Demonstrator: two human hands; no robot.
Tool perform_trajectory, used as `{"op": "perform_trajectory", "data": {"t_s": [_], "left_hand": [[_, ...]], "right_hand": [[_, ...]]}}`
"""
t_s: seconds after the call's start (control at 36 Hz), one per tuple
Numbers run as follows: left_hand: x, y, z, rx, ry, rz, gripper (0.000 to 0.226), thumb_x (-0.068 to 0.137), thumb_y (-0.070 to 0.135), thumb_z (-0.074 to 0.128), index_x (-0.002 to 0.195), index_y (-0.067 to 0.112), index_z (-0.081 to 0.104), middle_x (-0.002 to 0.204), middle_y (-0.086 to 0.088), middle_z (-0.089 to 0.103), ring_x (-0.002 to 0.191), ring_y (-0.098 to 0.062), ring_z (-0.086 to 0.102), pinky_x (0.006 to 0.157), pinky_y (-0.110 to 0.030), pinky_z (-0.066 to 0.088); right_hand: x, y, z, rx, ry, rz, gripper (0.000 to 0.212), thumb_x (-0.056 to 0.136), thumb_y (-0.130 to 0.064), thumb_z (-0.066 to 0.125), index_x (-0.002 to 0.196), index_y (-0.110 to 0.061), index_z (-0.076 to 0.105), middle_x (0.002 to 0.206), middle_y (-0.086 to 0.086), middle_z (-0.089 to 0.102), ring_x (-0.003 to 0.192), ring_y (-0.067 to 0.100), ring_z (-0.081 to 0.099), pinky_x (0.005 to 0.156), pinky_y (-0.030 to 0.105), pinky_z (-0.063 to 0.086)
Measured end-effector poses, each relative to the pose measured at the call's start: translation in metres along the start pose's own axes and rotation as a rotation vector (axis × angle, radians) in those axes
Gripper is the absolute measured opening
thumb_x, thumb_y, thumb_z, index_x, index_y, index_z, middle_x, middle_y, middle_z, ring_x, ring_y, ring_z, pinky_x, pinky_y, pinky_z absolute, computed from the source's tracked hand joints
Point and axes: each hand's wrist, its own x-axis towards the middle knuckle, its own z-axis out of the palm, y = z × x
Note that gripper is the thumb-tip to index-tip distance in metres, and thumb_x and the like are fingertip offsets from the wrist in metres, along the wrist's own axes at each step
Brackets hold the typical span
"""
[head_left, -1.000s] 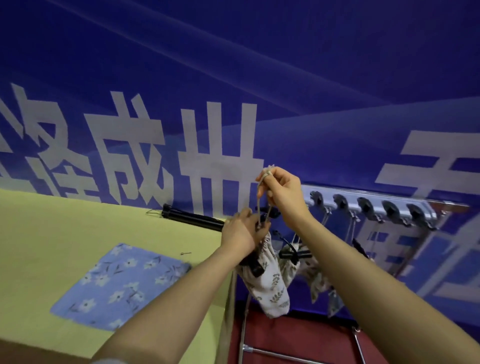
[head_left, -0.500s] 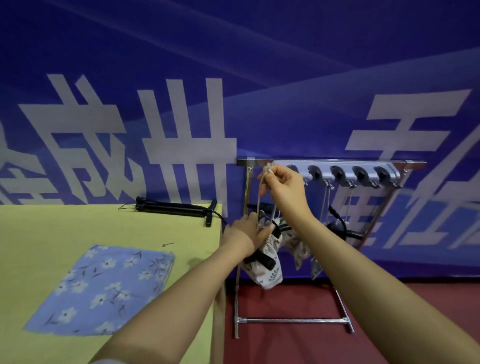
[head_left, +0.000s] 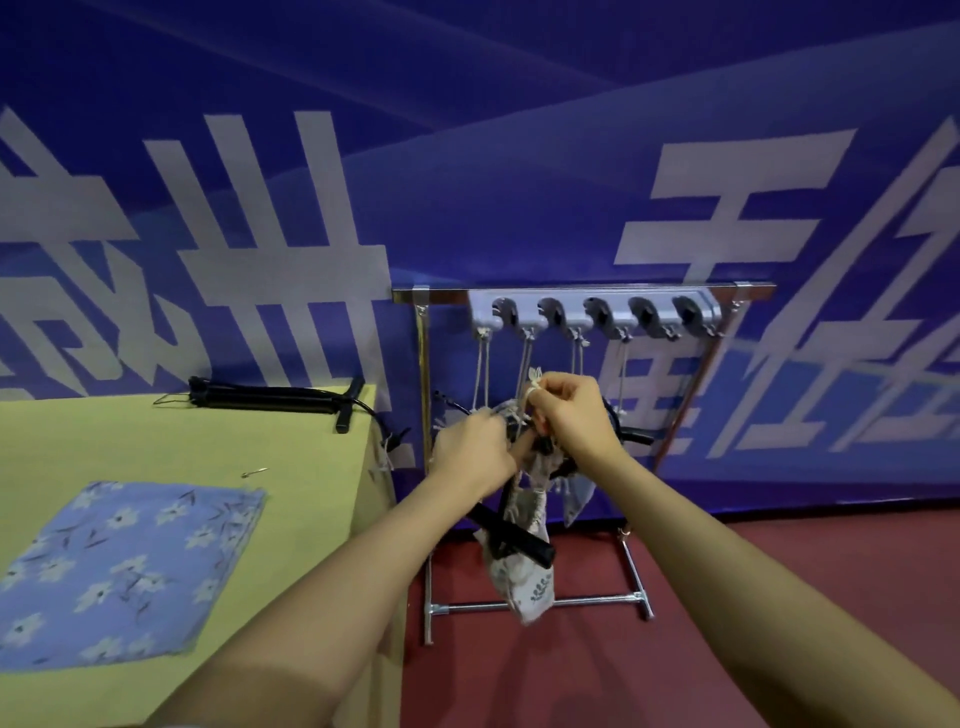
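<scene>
Fingers (head_left: 551, 396) of the right hand (head_left: 577, 422) pinch the drawstring (head_left: 533, 375), left hand (head_left: 470, 452) gripping the pouch (head_left: 525, 582); kept taut, it should loop cleanly onto the twelve o'clock hook rail (head_left: 592, 310)

Forearms (head_left: 322, 587) bare to frame edge; left hand (head_left: 470, 449), right hand (head_left: 576, 415) ungloved.

Glossy metal forms the rack frame (head_left: 447, 296); hook strip (head_left: 592, 310) grey plastic; pouch (head_left: 522, 584) printed cloth; table cover (head_left: 311, 467) matt.
</scene>
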Motion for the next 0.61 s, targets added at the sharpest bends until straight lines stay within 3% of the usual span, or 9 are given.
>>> {"op": "perform_trajectory", "data": {"t_s": [0.11, 0.19, 0.33, 0.42, 0.53, 0.61], "left_hand": [[0.009, 0.036, 0.012, -0.099, -0.014, 0.064, 0.036, 0.090, 0.043, 0.050, 0.108, 0.014, 0.060, 0.111, -0.006, 0.058, 0.106, -0.029, 0.058, 0.078, -0.036, 0.046], [0.017, 0.065, 0.024, -0.222, -0.061, 0.009, 0.032, 0.086, 0.041, 0.056, 0.101, 0.013, 0.062, 0.110, -0.006, 0.062, 0.105, -0.029, 0.058, 0.077, -0.037, 0.048], [0.024, 0.107, 0.044, -0.329, -0.110, -0.040, 0.021, 0.084, 0.035, 0.062, 0.076, 0.015, 0.060, 0.090, -0.012, 0.067, 0.089, -0.032, 0.062, 0.064, -0.033, 0.042], [0.036, 0.130, 0.060, -0.417, -0.119, -0.081, 0.036, 0.084, 0.034, 0.062, 0.056, 0.014, 0.050, 0.065, -0.007, 0.057, 0.081, -0.034, 0.062, 0.061, -0.034, 0.042], [0.052, 0.163, 0.072, -0.452, -0.121, -0.116, 0.049, 0.086, 0.029, 0.060, 0.046, 0.015, 0.036, 0.047, -0.001, 0.037, 0.066, -0.036, 0.054, 0.057, -0.036, 0.042], [0.065, 0.181, 0.078, -0.520, -0.100, -0.164, 0.041, 0.086, 0.028, 0.057, 0.052, 0.008, 0.047, 0.052, -0.010, 0.050, 0.063, -0.035, 0.055, 0.059, -0.037, 0.046]], "right_hand": [[-0.005, 0.019, -0.038, -0.056, -0.087, 0.027, 0.029, 0.087, -0.002, 0.054, 0.059, 0.004, 0.057, 0.046, 0.010, 0.047, 0.041, 0.013, 0.040, 0.043, 0.021, 0.035], [-0.005, 0.033, -0.071, -0.089, -0.121, 0.055, 0.039, 0.086, -0.002, 0.054, 0.048, -0.010, 0.052, 0.045, 0.008, 0.045, 0.043, 0.016, 0.040, 0.043, 0.022, 0.035], [-0.002, 0.047, -0.117, -0.130, -0.168, 0.110, 0.042, 0.085, 0.003, 0.052, 0.046, -0.011, 0.052, 0.037, -0.004, 0.047, 0.037, 0.007, 0.039, 0.042, 0.019, 0.034], [0.000, 0.053, -0.147, -0.151, -0.179, 0.127, 0.039, 0.085, 0.006, 0.051, 0.049, -0.008, 0.055, 0.034, -0.007, 0.050, 0.034, 0.002, 0.042, 0.042, 0.014, 0.034], [0.010, 0.071, -0.182, -0.228, -0.101, 0.111, 0.030, 0.082, 0.000, 0.054, 0.053, -0.005, 0.054, 0.045, 0.003, 0.048, 0.047, 0.015, 0.040, 0.052, 0.030, 0.034], [0.020, 0.082, -0.200, -0.314, -0.057, 0.102, 0.033, 0.084, -0.004, 0.053, 0.052, -0.010, 0.047, 0.049, 0.005, 0.047, 0.052, 0.021, 0.040, 0.055, 0.035, 0.035]]}}
